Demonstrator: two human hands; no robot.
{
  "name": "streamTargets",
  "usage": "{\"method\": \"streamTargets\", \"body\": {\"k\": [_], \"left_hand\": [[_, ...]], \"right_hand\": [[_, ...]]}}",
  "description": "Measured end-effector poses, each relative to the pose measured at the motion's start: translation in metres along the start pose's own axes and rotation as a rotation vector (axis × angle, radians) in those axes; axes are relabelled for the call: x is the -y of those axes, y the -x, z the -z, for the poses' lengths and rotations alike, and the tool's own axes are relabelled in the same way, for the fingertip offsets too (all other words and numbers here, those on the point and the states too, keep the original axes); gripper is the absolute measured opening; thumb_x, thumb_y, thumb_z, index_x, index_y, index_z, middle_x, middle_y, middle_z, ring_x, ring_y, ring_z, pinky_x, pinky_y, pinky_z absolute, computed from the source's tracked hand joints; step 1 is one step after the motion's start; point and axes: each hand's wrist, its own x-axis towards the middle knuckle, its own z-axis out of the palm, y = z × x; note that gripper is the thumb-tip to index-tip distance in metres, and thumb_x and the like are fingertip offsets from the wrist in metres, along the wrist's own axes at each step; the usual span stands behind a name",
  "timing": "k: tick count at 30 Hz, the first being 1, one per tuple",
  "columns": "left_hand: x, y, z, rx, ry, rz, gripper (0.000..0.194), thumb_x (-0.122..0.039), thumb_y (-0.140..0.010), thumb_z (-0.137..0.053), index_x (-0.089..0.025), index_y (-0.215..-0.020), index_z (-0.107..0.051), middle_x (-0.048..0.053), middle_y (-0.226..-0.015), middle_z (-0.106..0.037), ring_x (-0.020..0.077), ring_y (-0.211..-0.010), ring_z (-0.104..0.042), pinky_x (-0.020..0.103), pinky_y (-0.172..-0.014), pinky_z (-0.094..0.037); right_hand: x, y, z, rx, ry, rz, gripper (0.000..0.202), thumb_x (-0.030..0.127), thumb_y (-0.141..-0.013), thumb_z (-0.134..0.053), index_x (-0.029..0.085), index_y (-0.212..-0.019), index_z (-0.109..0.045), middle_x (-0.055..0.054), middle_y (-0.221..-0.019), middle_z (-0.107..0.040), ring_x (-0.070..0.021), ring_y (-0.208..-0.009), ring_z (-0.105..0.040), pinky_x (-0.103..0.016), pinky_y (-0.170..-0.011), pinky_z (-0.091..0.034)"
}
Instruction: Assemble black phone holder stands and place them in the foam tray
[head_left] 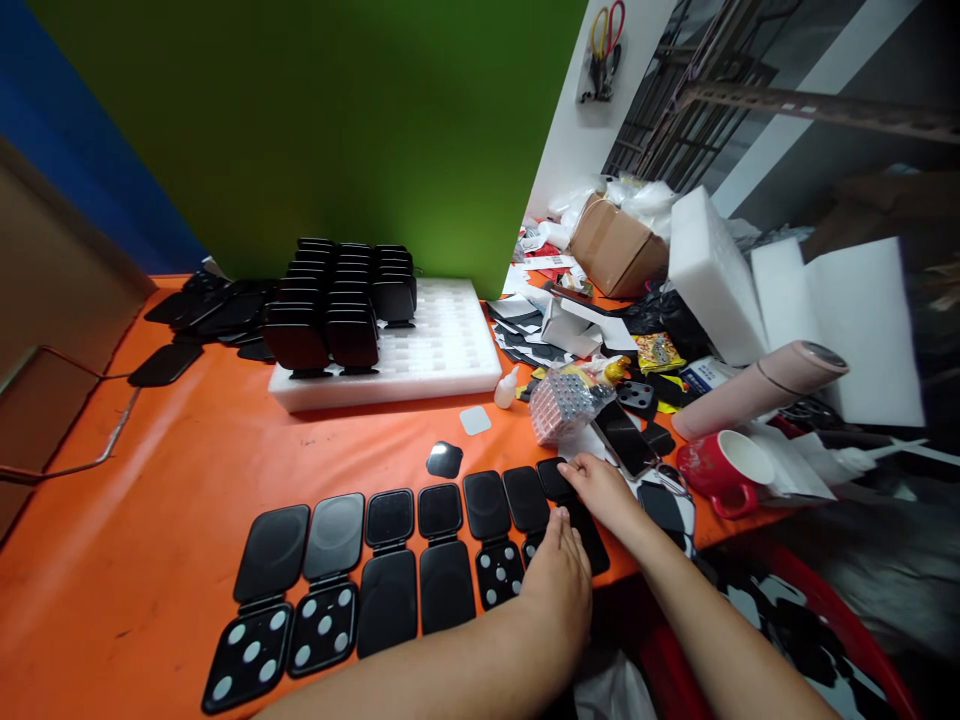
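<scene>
A row of black hinged panels with rounded corners [388,600] lies unfolded on the orange table; some lower halves carry round grey dots. My left hand [559,585] rests over the row's right end, its fingers stretched out side by side beside the last panels and partly covering them. Just beyond it, my right hand [604,490] has its thumb and fingers closed at the edge of the rightmost black hinged panel [553,480]. A small shiny dark square piece [445,459] and a pale rounded square [475,420] lie above the row.
Black panels [352,330] stand upright in a white foam block [442,340]. More dark panels [217,305] are heaped at left. On the right are a small white bottle [506,388], a bubble-wrapped block [561,405], a phone [624,438], a red mug [724,470] and a pink flask [761,388].
</scene>
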Motion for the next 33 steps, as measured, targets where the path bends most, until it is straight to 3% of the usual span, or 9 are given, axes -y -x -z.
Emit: {"method": "streamTargets", "body": {"k": [3,6,9,12,14,17,24,29,33], "left_hand": [[0.000,-0.001,-0.002,-0.006,-0.004,0.007,0.085,-0.062,-0.066,-0.053,-0.002,-0.126,-0.042,0.017,-0.133,-0.041,0.0333,-0.126,-0.031,0.046,-0.109,-0.016],[-0.001,-0.001,-0.003,-0.015,-0.007,0.013,0.086,-0.062,-0.065,-0.054,-0.002,-0.125,-0.043,0.017,-0.132,-0.042,0.0336,-0.125,-0.033,0.046,-0.108,-0.017],[-0.004,-0.001,-0.006,-0.028,-0.011,0.013,0.084,-0.061,-0.064,-0.055,-0.005,-0.125,-0.045,0.015,-0.132,-0.042,0.0337,-0.126,-0.031,0.047,-0.108,-0.016],[-0.006,-0.002,-0.009,-0.039,-0.015,0.010,0.084,-0.060,-0.063,-0.059,-0.005,-0.124,-0.046,0.015,-0.132,-0.043,0.0333,-0.126,-0.032,0.046,-0.109,-0.017],[-0.006,-0.002,-0.011,-0.046,-0.013,0.008,0.083,-0.058,-0.062,-0.060,-0.004,-0.124,-0.046,0.015,-0.131,-0.044,0.0323,-0.124,-0.035,0.045,-0.109,-0.018],[-0.005,-0.001,-0.011,-0.068,-0.008,0.007,0.084,-0.059,-0.061,-0.061,-0.005,-0.124,-0.046,0.015,-0.131,-0.043,0.0322,-0.125,-0.034,0.045,-0.109,-0.016],[-0.001,0.003,-0.002,-0.119,0.025,0.006,0.095,-0.065,-0.054,-0.062,-0.002,-0.123,-0.047,0.018,-0.131,-0.043,0.0348,-0.126,-0.030,0.045,-0.110,-0.013],[0.010,0.006,0.015,-0.093,0.121,0.054,0.092,-0.071,-0.062,-0.050,-0.004,-0.125,-0.045,0.017,-0.134,-0.041,0.0353,-0.128,-0.024,0.050,-0.109,-0.007],[0.026,0.042,0.038,-0.212,0.217,0.052,0.078,-0.056,-0.076,-0.045,-0.003,-0.132,-0.033,0.015,-0.141,-0.029,0.0305,-0.133,-0.011,0.047,-0.109,-0.005]], "right_hand": [[0.002,0.002,0.001,-0.035,0.034,-0.014,0.018,0.037,-0.078,-0.049,0.019,-0.077,-0.053,-0.003,-0.066,-0.061,-0.0200,-0.067,-0.058,-0.027,-0.058,-0.037],[0.004,0.011,0.003,-0.083,0.052,-0.009,0.027,0.035,-0.080,-0.049,0.017,-0.099,-0.052,-0.003,-0.067,-0.062,-0.0211,-0.067,-0.060,-0.029,-0.060,-0.041],[0.004,0.025,0.005,-0.109,0.030,0.186,0.027,0.032,-0.087,-0.037,0.018,-0.099,-0.057,-0.007,-0.089,-0.066,-0.0201,-0.087,-0.060,-0.031,-0.076,-0.044],[0.000,0.040,0.006,0.016,0.050,0.414,0.035,0.033,-0.090,-0.033,0.018,-0.107,-0.060,-0.007,-0.118,-0.057,-0.0186,-0.113,-0.048,-0.033,-0.097,-0.035],[-0.002,0.045,0.006,0.146,0.109,0.476,0.041,0.036,-0.090,-0.033,0.017,-0.119,-0.054,-0.006,-0.130,-0.049,-0.0186,-0.122,-0.040,-0.035,-0.103,-0.029],[-0.002,0.045,0.006,0.238,0.200,0.474,0.044,0.037,-0.091,-0.028,0.017,-0.125,-0.048,-0.005,-0.134,-0.042,-0.0184,-0.125,-0.036,-0.039,-0.105,-0.026],[0.015,0.039,0.011,0.193,0.242,0.375,0.040,0.030,-0.091,-0.028,0.020,-0.118,-0.055,-0.005,-0.127,-0.051,-0.0180,-0.120,-0.043,-0.039,-0.102,-0.028],[0.054,0.022,0.020,0.164,0.233,0.331,0.030,0.036,-0.085,-0.042,0.025,-0.096,-0.067,-0.006,-0.106,-0.065,-0.0231,-0.100,-0.058,-0.034,-0.084,-0.040],[0.116,0.007,0.002,0.137,0.194,0.460,0.028,0.035,-0.087,-0.041,0.024,-0.101,-0.063,-0.004,-0.105,-0.064,-0.0183,-0.097,-0.056,-0.027,-0.082,-0.038]]}}
